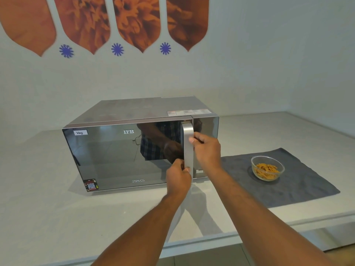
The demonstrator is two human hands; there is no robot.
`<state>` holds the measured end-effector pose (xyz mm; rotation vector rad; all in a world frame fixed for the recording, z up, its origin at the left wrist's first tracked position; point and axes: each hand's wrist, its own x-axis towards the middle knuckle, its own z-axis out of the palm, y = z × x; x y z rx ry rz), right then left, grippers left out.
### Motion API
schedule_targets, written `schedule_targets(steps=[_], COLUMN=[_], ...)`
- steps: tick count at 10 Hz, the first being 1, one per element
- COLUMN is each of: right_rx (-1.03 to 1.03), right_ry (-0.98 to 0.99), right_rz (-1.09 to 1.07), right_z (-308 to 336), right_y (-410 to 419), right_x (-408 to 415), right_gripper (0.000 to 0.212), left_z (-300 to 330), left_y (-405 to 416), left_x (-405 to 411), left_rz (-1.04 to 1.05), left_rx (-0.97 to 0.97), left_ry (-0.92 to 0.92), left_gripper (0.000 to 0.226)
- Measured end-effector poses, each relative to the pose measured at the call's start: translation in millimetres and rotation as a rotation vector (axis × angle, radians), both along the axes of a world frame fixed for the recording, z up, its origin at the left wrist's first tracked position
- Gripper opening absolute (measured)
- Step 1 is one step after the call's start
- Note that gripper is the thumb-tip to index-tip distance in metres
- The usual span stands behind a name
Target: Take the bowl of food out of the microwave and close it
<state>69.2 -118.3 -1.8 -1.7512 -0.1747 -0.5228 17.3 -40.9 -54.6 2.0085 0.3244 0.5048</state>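
Note:
A silver microwave with a mirrored door stands on the white counter, its door flush with the body. Its vertical silver handle is held by both hands. My left hand grips the handle's lower end. My right hand wraps the handle's upper part from the right. A clear glass bowl holding orange-yellow food strips sits to the right on a grey cloth, apart from the microwave.
The white counter has its front edge close to me, with floor tiles below. A wall with orange and blue decals rises behind the microwave. The counter meets a side wall at the far right.

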Motion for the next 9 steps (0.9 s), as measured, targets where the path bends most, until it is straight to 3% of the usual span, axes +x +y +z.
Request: schedule_targets(steps=[5,7,8,9], right_rx=[-0.001,-0.121,-0.129,-0.099], right_ry=[0.019,0.059,0.106,0.134], right_rz=[-0.011,-0.059,-0.065,-0.074], right_z=[3.5,-2.4,-13.2,-25.5], right_y=[3.1,0.4,-0.2,-5.1], right_x=[4.8,-9.5,-29.8,-57.6], right_gripper=[0.025,0.017,0.006,0.016], left_z=[7.0,4.4,-4.2,-25.5], left_y=[-1.3,3.4,11.9,23.5], left_x=[1.5,-10.7,-29.1,-51.2], left_rz=[-0.009,-0.066,-0.121,-0.136], left_rx=[0.020,0.006,0.035,0.153], left_ry=[0.020,0.027,0.037,0.074], left_gripper=[0.023,0.029,0.023,0.029])
